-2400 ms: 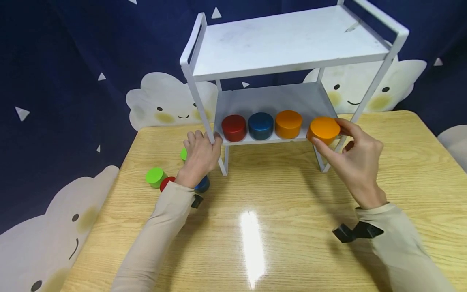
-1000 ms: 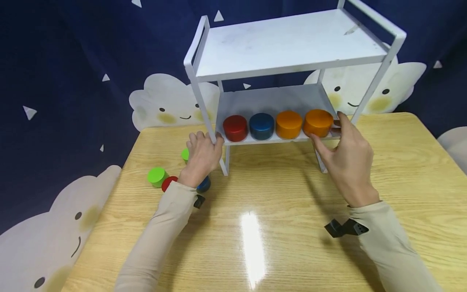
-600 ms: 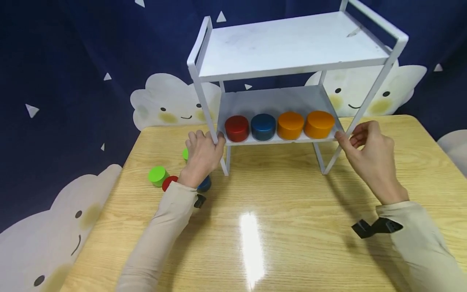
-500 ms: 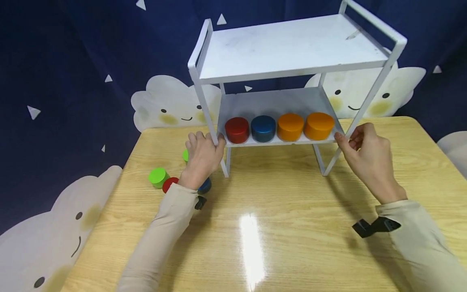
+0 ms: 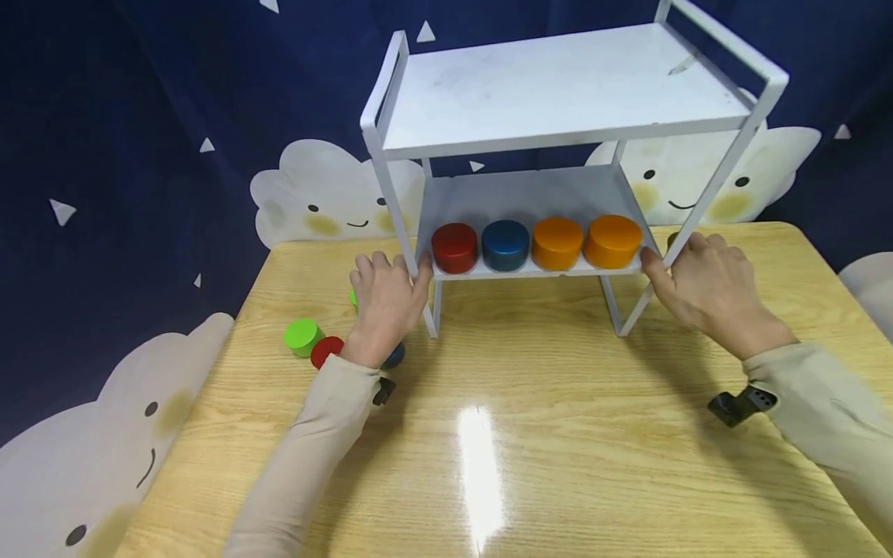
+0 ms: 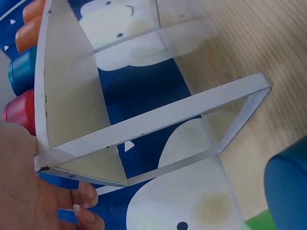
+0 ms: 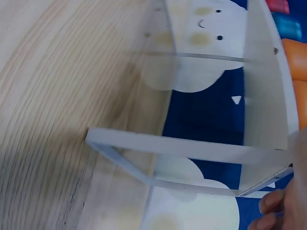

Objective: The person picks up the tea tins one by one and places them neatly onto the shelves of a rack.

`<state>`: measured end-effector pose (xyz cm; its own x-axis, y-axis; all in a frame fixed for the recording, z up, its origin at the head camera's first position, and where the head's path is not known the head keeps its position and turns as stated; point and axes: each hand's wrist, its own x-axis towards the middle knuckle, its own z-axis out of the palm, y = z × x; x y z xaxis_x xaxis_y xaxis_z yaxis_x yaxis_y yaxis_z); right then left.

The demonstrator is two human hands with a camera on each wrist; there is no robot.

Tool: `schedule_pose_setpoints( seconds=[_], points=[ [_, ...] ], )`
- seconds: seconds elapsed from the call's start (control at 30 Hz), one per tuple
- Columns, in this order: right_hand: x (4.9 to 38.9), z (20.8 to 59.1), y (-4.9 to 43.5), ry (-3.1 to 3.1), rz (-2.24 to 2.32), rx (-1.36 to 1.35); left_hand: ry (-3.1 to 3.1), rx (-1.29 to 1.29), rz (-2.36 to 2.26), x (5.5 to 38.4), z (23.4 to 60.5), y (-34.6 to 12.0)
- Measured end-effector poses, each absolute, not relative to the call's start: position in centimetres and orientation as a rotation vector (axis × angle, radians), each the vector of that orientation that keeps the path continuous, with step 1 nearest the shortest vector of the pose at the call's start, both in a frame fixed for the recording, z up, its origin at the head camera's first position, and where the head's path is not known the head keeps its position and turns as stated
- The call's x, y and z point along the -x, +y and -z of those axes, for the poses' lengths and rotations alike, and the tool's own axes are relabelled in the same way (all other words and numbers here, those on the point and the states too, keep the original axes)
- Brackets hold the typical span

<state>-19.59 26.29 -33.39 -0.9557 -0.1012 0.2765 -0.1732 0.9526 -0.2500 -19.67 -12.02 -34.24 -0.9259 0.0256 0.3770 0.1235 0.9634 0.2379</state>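
A white two-tier metal shelf rack (image 5: 558,93) stands on the table. My left hand (image 5: 386,302) grips its left end at the lower tier, thumb at the front post. At the opposite end my right hand (image 5: 718,291) holds the right front post and tier edge, thumb in front. Along the lower tier's front edge sit a red cylinder (image 5: 455,249), a blue cylinder (image 5: 505,246) and two orange cylinders, one (image 5: 556,244) beside the other (image 5: 612,242). In the left wrist view, curled fingers (image 6: 86,195) show beyond the tier's corner; the right wrist view shows fingers (image 7: 271,201) likewise.
On the table (image 5: 558,434), left of the rack, lie a green cylinder (image 5: 303,337), a red one (image 5: 327,353) and a blue one (image 5: 394,356). Another green piece is mostly hidden behind my left hand. A dark blue curtain (image 5: 139,93) with clouds hangs behind.
My right hand set the right-hand orange cylinder onto the lower tier, let go, moved right and took hold of the right post. My left hand has stayed on the left post.
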Motion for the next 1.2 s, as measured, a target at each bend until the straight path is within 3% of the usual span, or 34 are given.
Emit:
schedule_pose_setpoints(
  seconds=[0.33,0.63,0.97,1.2],
  points=[
    [20.1,33.8,26.6,-2.807,-0.475,-0.249,-2.762,0.141,0.487,17.4,35.5,-13.3],
    [20.3,34.2,26.3,-2.703,-0.516,-0.324,-2.94,0.185,0.579,14.9,39.4,-17.0],
    [20.5,34.2,26.1,-2.692,-0.542,-0.328,-2.952,0.232,0.483,14.5,42.0,-19.0],
    [20.8,34.3,26.2,-2.686,-0.54,-0.346,-2.928,0.219,0.7,14.9,42.2,-19.1]
  ],
)
